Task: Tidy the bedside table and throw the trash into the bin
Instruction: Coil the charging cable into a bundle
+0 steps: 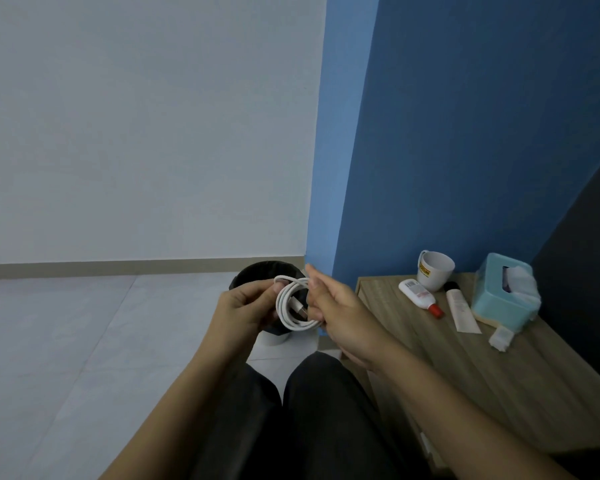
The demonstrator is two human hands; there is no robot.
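Nearest, dark trousered knees (312,410) fill the bottom. Above them both hands hold a coiled white cable (293,304), smooth and round, its metal plug end showing inside the loop. The left hand (246,306) pinches the coil's left side, fingers curled close; the right hand (340,313) grips its right side, fingers bent around the strands. Just behind stands a round bin (257,271) with a black liner. To the right, a wood-grain table (499,375) bears a crumpled tissue (500,338), two tubes (459,311), a blue tissue box (499,296) and a white mug (433,270).
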